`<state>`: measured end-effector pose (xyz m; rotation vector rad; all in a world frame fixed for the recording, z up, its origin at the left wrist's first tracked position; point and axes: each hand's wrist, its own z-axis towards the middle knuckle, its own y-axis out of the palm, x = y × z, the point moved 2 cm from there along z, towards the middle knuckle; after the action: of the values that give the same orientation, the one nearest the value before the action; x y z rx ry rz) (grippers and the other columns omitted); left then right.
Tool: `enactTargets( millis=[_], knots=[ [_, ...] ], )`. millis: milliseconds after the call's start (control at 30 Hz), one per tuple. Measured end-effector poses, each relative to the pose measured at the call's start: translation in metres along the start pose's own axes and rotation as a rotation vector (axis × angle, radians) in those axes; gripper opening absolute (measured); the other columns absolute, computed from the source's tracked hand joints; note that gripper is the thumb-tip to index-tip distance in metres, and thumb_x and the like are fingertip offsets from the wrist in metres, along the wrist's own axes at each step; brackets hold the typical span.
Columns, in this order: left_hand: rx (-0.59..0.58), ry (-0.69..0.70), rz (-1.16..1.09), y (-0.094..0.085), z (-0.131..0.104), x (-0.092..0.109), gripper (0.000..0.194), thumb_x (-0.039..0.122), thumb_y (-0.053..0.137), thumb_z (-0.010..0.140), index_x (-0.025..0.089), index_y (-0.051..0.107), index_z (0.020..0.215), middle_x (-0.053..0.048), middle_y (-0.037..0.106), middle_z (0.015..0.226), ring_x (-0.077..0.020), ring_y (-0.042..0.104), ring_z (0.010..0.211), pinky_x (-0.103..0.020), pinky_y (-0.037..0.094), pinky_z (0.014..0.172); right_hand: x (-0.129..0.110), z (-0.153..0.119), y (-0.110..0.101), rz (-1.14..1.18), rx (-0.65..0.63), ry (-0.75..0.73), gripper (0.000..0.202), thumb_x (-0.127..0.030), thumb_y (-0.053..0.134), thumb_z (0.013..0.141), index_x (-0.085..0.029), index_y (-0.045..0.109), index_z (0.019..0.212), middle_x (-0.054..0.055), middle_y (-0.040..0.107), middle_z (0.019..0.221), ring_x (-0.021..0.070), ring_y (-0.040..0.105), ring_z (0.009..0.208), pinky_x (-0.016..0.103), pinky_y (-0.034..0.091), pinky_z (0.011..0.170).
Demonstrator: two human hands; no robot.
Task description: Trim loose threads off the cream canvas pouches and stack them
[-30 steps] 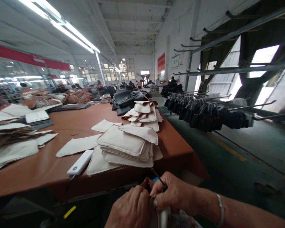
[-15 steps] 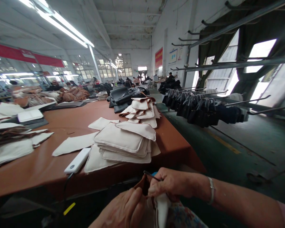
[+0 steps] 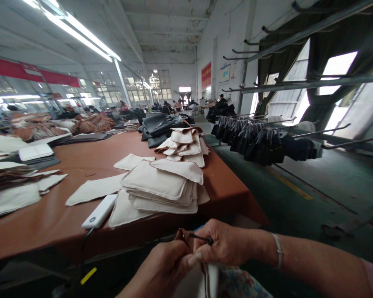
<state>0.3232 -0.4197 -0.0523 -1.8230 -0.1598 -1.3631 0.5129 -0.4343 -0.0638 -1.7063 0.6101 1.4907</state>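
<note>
At the bottom centre, my left hand (image 3: 164, 263) is closed on a cream fabric piece (image 3: 191, 283) with brown edging, its thumb beside my right fingers. My right hand (image 3: 222, 244), with a bracelet at the wrist, pinches the same piece near its top and also holds a small dark tool (image 3: 201, 238) that points left. A fold of brown material (image 3: 180, 236) shows above my left fingers. Just beyond my hands, a stack of cream padded pieces (image 3: 158, 182) lies at the edge of the brown table (image 3: 90, 161).
A white power bank (image 3: 99, 212) with a cable lies left of the stack. More cream pieces (image 3: 186, 145) and black material (image 3: 155, 126) are farther back. Brown bundles (image 3: 95, 123) lie at left. Right of the table, a metal rack (image 3: 298, 85) stands near hanging black bags (image 3: 255, 145).
My left hand has turned and its thumb has come up against my right fingers. The tool in my right hand now lies flatter, with its dark looped end showing.
</note>
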Motion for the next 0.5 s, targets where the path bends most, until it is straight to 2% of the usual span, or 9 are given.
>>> enactTargets(
  millis=[67, 200, 333, 433, 500],
  knots=[
    [-0.114, -0.061, -0.137, -0.001, 0.003, 0.007, 0.050, 0.059, 0.056, 0.090, 0.015, 0.054, 0.066, 0.004, 0.037, 0.066, -0.0107, 0.033, 0.061, -0.020, 0.029, 0.053, -0.002, 0.000, 0.001, 0.007, 0.012, -0.012, 0.021, -0.029, 0.066, 0.080, -0.012, 0.060, 0.070, -0.005, 0.050, 0.062, 0.0066, 0.041, 0.057, 0.017, 0.033, 0.051],
    [-0.240, -0.129, -0.440, 0.000, 0.003, 0.010, 0.049, 0.059, 0.061, 0.087, 0.018, 0.046, 0.066, 0.005, 0.031, 0.063, -0.0085, 0.023, 0.056, -0.023, 0.017, 0.048, -0.004, -0.004, -0.002, 0.204, -0.016, 0.042, 0.030, -0.039, 0.072, 0.081, -0.011, 0.064, 0.077, -0.004, 0.052, 0.062, 0.0053, 0.042, 0.051, 0.016, 0.033, 0.046],
    [-0.186, -0.201, -0.685, 0.004, 0.000, 0.003, 0.050, 0.062, 0.070, 0.078, 0.017, 0.050, 0.068, 0.006, 0.034, 0.059, -0.0071, 0.024, 0.051, -0.022, 0.016, 0.047, -0.009, -0.010, -0.010, 0.324, -0.011, 0.137, 0.041, -0.053, 0.071, 0.082, -0.014, 0.062, 0.092, -0.006, 0.052, 0.062, 0.0045, 0.041, 0.043, 0.014, 0.031, 0.039],
    [-0.153, -0.233, -0.707, 0.009, -0.002, 0.003, 0.050, 0.063, 0.071, 0.076, 0.015, 0.057, 0.070, 0.006, 0.038, 0.056, -0.0064, 0.026, 0.048, -0.021, 0.015, 0.046, -0.014, -0.011, -0.013, 0.306, -0.045, 0.143, 0.043, -0.056, 0.071, 0.081, -0.015, 0.059, 0.083, -0.007, 0.048, 0.059, 0.0045, 0.040, 0.043, 0.015, 0.030, 0.040],
    [-0.148, -0.256, -0.699, 0.011, -0.002, 0.006, 0.049, 0.062, 0.072, 0.076, 0.015, 0.059, 0.070, 0.005, 0.039, 0.058, -0.0066, 0.027, 0.049, -0.021, 0.016, 0.046, -0.017, -0.011, -0.013, 0.256, -0.105, 0.142, 0.042, -0.053, 0.073, 0.081, -0.014, 0.058, 0.077, -0.007, 0.046, 0.059, 0.0043, 0.039, 0.046, 0.015, 0.031, 0.042]
  ],
)
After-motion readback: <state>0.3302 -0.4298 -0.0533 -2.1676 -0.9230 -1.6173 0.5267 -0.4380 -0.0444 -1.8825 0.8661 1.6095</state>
